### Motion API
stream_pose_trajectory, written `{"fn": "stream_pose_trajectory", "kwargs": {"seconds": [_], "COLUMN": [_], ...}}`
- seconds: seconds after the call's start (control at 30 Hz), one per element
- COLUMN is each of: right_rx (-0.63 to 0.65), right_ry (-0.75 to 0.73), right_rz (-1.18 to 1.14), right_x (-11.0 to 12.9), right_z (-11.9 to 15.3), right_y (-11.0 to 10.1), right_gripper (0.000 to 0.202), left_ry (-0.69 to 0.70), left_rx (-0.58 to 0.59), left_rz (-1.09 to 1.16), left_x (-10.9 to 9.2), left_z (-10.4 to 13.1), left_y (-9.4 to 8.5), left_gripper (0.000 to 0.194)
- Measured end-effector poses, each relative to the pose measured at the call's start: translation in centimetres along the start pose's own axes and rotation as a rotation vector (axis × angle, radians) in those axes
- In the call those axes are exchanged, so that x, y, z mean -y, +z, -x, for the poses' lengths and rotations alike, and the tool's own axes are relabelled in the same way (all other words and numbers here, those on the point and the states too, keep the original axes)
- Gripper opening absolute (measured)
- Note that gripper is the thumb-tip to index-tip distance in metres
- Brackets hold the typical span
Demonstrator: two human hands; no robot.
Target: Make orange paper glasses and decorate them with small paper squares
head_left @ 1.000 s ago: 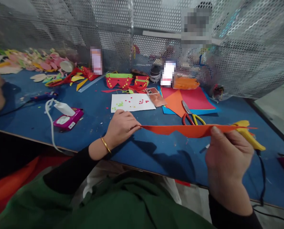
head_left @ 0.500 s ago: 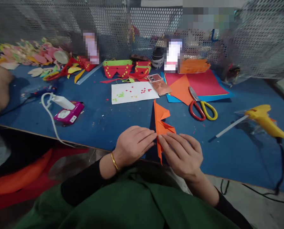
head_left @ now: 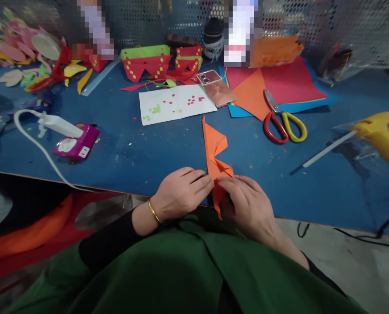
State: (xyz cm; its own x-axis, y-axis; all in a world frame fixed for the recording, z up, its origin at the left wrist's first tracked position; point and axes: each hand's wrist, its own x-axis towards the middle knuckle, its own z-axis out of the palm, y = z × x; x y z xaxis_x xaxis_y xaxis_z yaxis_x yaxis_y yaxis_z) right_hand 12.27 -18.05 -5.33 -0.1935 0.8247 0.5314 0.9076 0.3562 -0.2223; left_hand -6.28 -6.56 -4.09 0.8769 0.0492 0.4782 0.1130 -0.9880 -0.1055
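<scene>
A folded orange paper piece (head_left: 215,141) with a notched right side lies near the table's front edge, its lower tip reaching the edge. My left hand (head_left: 183,192), with a gold bangle at the wrist, presses its fingertips together on the paper's left edge. From the right, my right hand (head_left: 246,200) has its bent fingers on the paper's lower part, pinching it; its thumb is mostly hidden. Beyond the paper lies a white sheet (head_left: 168,104) with small red and green bits on it.
Scissors (head_left: 275,126) and a yellow glue gun (head_left: 377,133) lie to the right. A purple socket block (head_left: 76,141) with a white cable is at the left. Behind are red paper masks (head_left: 145,67), a phone (head_left: 217,89) and coloured sheets (head_left: 279,87).
The view has tilted down and shifted slightly. My right fingers have bent more over the paper. The other person's hand at the far left has gone out of view.
</scene>
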Motion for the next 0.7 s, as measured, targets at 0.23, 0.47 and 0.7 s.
{"fn": "stream_pose_trajectory", "kwargs": {"seconds": [0.23,0.47,0.7], "right_rx": [0.064,0.038,0.047], "right_ry": [-0.034,-0.012,0.232], "right_rz": [0.067,0.064,-0.035], "right_x": [-1.1,-1.0,-1.4], "right_z": [0.0,0.0,0.5], "right_y": [-1.4,-0.9,-0.3], "right_gripper": [0.016,0.012,0.016], "left_ry": [-0.083,-0.227,-0.359], "left_rx": [-0.024,-0.103,-0.13], "left_rz": [0.065,0.152,0.315], "left_x": [-0.7,-1.7,-1.8], "left_z": [0.4,0.4,0.0], "left_y": [0.1,0.2,0.6], "left_gripper": [0.02,0.013,0.01]}}
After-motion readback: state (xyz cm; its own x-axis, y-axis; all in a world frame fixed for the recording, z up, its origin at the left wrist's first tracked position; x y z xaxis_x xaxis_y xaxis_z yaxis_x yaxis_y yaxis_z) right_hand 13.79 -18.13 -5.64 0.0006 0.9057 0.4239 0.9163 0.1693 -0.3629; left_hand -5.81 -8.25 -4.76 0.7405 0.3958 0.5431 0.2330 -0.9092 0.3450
